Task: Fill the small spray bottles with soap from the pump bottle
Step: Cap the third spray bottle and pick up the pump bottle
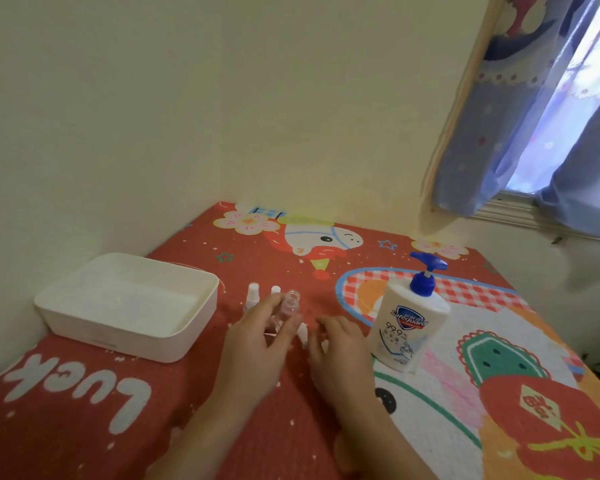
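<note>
Table point(84, 410) set in a room corner, covered by a red cartoon-print cloth: flowers, stars, a white animal figure, a checked patch, white lettering near the front edge. Plain cream walls on two sides. Window at upper right, blue patterned curtain point(520, 126) hanging over it, daylight showing through the gap. White rectangular tray point(174, 337) at the left of the table against the wall. White pump bottle point(407, 327) with a blue pump head stands upright at right of centre. Left hand point(257, 344) grips a small clear spray bottle point(290, 306), uncapped, neck up, just above the cloth. Two more small bottles with white caps point(253, 296) stand just behind it. Right hand point(340, 344) rests low beside the pump bottle, fingers curled over a small white piece point(303, 332); grip on it unclear, cannot tell.
</note>
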Demonstrator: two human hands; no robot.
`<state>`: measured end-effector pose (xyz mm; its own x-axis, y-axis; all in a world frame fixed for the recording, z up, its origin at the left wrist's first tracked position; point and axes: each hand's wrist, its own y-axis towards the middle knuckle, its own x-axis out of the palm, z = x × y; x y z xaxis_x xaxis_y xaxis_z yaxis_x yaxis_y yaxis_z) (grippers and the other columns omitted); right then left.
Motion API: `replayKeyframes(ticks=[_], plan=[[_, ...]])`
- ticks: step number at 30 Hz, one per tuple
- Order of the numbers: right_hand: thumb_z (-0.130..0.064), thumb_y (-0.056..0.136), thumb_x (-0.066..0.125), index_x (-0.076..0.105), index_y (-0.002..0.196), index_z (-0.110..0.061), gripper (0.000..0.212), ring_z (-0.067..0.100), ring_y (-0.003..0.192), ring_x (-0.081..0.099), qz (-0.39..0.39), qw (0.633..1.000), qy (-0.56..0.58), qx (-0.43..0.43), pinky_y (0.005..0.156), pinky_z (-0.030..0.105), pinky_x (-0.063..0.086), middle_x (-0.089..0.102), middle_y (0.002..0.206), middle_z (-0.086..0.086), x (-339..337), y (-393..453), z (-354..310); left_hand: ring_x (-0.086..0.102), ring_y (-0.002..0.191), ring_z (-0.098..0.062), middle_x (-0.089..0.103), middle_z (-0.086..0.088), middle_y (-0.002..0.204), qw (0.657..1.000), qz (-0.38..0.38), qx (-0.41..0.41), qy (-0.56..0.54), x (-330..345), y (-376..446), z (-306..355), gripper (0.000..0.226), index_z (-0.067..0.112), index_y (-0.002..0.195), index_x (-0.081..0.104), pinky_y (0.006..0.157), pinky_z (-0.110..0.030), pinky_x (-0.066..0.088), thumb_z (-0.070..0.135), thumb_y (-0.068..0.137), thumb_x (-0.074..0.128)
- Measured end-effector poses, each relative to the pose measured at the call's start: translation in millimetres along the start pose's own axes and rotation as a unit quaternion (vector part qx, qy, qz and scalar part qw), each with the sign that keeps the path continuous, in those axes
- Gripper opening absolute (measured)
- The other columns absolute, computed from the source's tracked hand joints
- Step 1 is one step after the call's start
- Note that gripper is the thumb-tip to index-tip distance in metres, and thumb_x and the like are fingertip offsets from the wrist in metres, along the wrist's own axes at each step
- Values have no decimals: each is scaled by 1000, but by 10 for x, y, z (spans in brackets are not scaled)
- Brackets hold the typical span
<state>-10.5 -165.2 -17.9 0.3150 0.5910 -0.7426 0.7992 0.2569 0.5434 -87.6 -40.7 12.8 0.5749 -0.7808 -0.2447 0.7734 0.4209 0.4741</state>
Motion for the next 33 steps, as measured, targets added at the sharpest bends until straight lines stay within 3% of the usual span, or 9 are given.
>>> replayKeyframes(ticks=[4, 8, 11, 17, 21, 24, 27, 29, 33], plan=[[-45, 87, 51, 61, 85, -21, 26, 18, 79, 55, -14, 999, -46, 19, 61, 34, 50, 59, 84, -5, 222, 37, -56, 71, 89, -2, 73, 17, 101, 1000, -2, -17, 13, 10, -11, -93, 29, 45, 112, 57, 81, -39, 59, 35, 88, 69], [-44, 88, 53, 60, 83, -19, 26, 16, 79, 52, -30, 996, -79, 37, 62, 32, 49, 58, 84, -4, 304, 89, -58, 67, 96, 3, 71, 18, 108, 999, 9, -28, 22, 9, -6, -129, 37, 38, 118, 58, 85, -30, 57, 29, 86, 73], [-40, 88, 53, 57, 80, -21, 22, 14, 75, 53, -24, 997, -51, 62, 61, 30, 46, 57, 79, -7, 264, 108, -33, 67, 93, 2, 70, 18, 105, 999, 16, -36, 15, 8, 6, -149, 32, 39, 109, 56, 80, -22, 55, 30, 84, 75], [-36, 93, 57, 60, 99, -33, 7, -1, 68, 60, 50, 979, 155, 126, 65, 29, 55, 64, 78, -16, -29, 143, -47, 67, 89, 3, 70, 17, 101, 999, 15, -39, 9, 15, -15, -164, 29, 35, 109, 56, 76, -19, 55, 26, 87, 73], [-22, 87, 70, 67, 94, -27, 9, 1, 76, 61, 115, 937, 309, 117, 65, 14, 50, 67, 82, -13, -407, 219, -207, 64, 92, 7, 69, 19, 103, 999, 4, -31, 20, 23, -30, -158, 28, 32, 112, 56, 74, -10, 50, 26, 89, 70], [-20, 87, 69, 70, 84, -19, 3, -1, 66, 58, 105, 911, 383, 112, 61, 11, 47, 67, 73, -11, -673, 272, -314, 63, 94, 8, 68, 21, 106, 999, 4, -20, 35, 21, -44, -174, 27, 36, 113, 56, 76, -15, 52, 27, 90, 68], [-23, 92, 61, 63, 74, -19, 18, 6, 57, 53, 81, 924, 369, 59, 53, 14, 43, 61, 64, -7, -851, 298, -389, 64, 94, 6, 68, 21, 107, 999, 3, -12, 42, 26, -47, -193, 26, 33, 115, 58, 78, -23, 54, 25, 91, 66], [-22, 92, 60, 63, 75, -18, 18, 15, 59, 54, 68, 932, 353, 40, 53, 21, 43, 62, 66, -1, -914, 307, -415, 65, 93, 4, 68, 21, 106, 999, -2, -9, 42, 33, -47, -191, 25, 34, 116, 58, 78, -25, 55, 27, 93, 65], [-27, 91, 61, 62, 73, -17, 21, 15, 60, 56, 19, 963, 269, 23, 53, 28, 45, 63, 65, 2, -910, 314, -391, 63, 93, 4, 68, 23, 105, 999, -9, 0, 46, 34, -65, -172, 24, 37, 115, 58, 74, -27, 55, 28, 94, 64]])
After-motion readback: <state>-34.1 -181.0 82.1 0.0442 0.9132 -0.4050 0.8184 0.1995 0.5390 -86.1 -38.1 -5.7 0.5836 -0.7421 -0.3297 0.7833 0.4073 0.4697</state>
